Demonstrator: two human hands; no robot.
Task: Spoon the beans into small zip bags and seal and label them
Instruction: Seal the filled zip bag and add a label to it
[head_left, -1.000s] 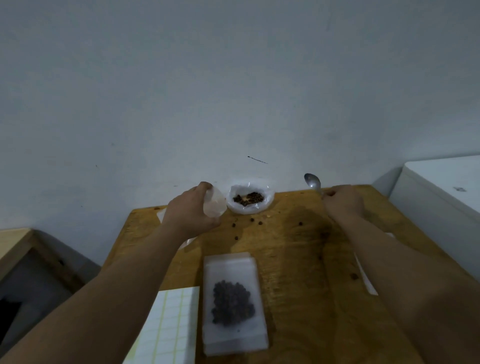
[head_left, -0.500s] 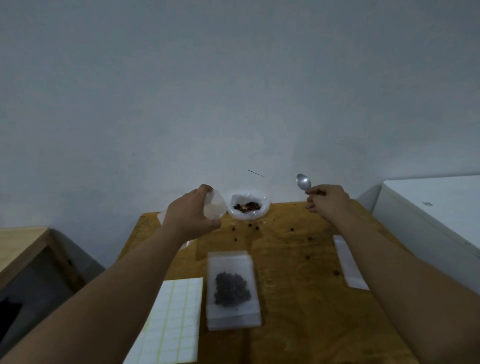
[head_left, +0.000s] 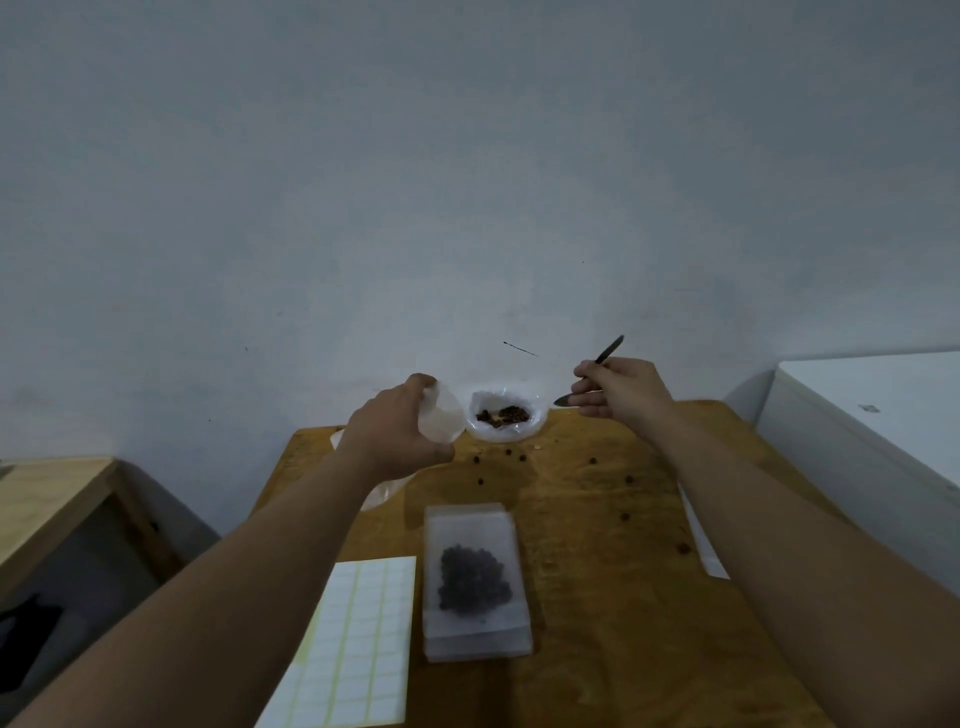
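My left hand (head_left: 397, 435) grips a small clear zip bag (head_left: 442, 415) held up over the far left of the wooden table (head_left: 587, 545). Just right of it sits a white plastic bag of brown beans (head_left: 504, 415) against the wall. My right hand (head_left: 621, 389) holds a metal spoon (head_left: 587, 379), its bowl pointing left and down beside the bean bag, its handle sticking up to the right. A filled zip bag of dark beans (head_left: 475, 579) lies flat near me on a stack of bags.
A sheet of white labels (head_left: 358, 644) lies left of the filled bag. Several loose beans (head_left: 519, 460) are scattered over the table. An empty zip bag (head_left: 698, 535) lies under my right forearm. A white cabinet (head_left: 872, 431) stands right, a wooden shelf (head_left: 47, 504) left.
My right hand turned the spoon over: its bowl pointed up before and now points left and down beside the bean bag. My left hand kept the small bag in place.
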